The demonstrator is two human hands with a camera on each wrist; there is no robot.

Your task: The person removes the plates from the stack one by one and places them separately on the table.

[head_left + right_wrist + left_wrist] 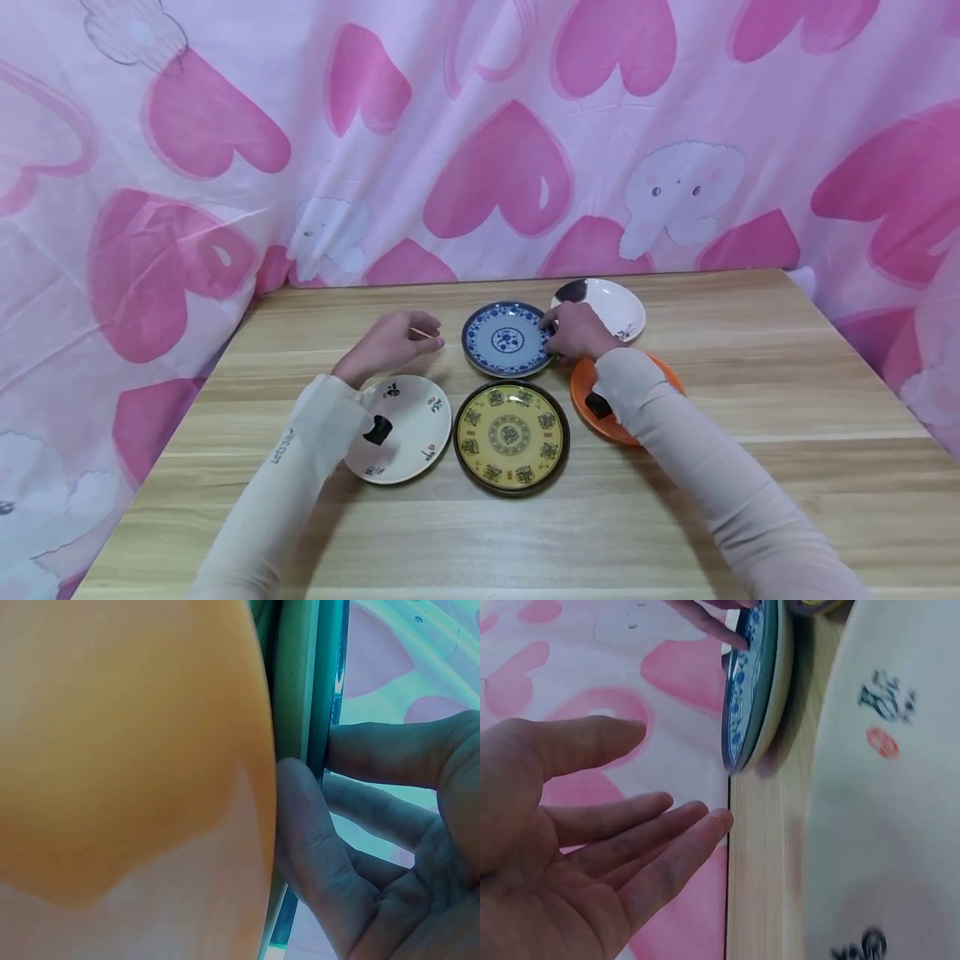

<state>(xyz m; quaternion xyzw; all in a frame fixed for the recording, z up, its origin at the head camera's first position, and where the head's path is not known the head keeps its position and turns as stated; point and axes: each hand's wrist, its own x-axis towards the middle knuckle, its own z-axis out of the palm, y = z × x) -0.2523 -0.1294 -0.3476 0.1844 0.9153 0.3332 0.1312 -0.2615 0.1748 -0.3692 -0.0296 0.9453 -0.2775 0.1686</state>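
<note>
At the back middle of the table lies a round plate with a blue floral border [487,342]. My right hand [581,329] pinches its right rim, fingers on the top face and thumb at the side. The right wrist view shows this grip, with the orange plate [135,750] large in front. My left hand [592,847] is empty, its fingers loosely extended. In the head view it hovers left of the blue plate, just beyond a white plate with small dark and red motifs [412,425]. A yellow plate with a dark rim [510,462] lies nearest the front.
Behind my right hand is a white plate with a dark patch [618,308]. My right forearm passes over the orange plate, hiding part of it. Pink heart-patterned cloth [498,175] hangs along the back edge of the wooden table [465,550].
</note>
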